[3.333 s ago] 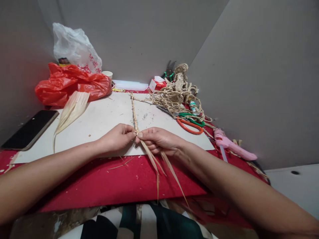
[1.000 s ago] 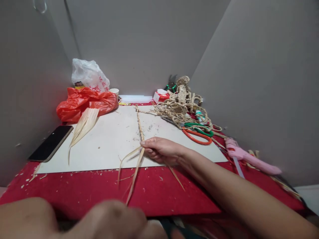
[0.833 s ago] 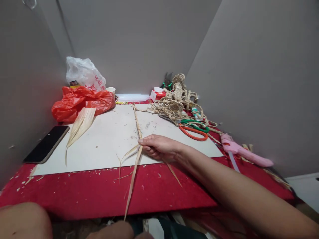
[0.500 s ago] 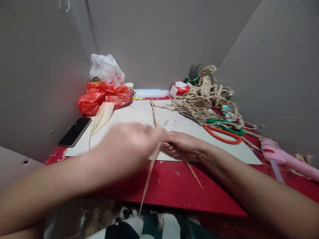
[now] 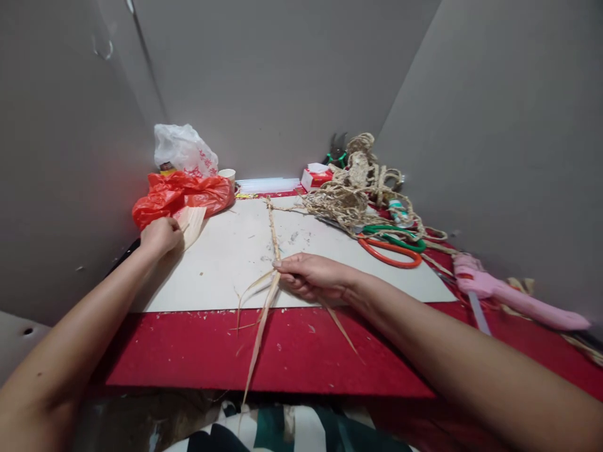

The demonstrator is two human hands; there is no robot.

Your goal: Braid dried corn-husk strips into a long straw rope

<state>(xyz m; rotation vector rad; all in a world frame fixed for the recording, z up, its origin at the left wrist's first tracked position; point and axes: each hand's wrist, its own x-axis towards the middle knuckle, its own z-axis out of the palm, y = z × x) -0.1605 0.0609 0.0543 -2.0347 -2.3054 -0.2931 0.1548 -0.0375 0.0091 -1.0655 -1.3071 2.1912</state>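
My right hand [image 5: 313, 275] is closed on a braided husk cord [image 5: 274, 235], pinching it between thumb and curled fingers. Loose husk strips [image 5: 264, 320] hang from that grip over the red table edge, and one strip [image 5: 340, 326] comes out below the palm. Over at the left, my left hand [image 5: 160, 236] has its fingers closed at the edge of a pale dry corn husk [image 5: 192, 225]. The fingertips are partly hidden there. That husk lies against an orange-red plastic bag [image 5: 183, 191].
A white board [image 5: 226, 251] covers part of the red table [image 5: 188, 345]. Coiled straw rope [image 5: 348, 198], scissors with orange and green handles [image 5: 393, 251], and a pink glue gun [image 5: 513, 292] lie to the right. A tissue box [image 5: 315, 177] and paper cup [image 5: 227, 175] stand behind.
My left hand has moved from beside my right hand out to the corn husk on the left. My right hand still grips the cord. The camera view has shifted.
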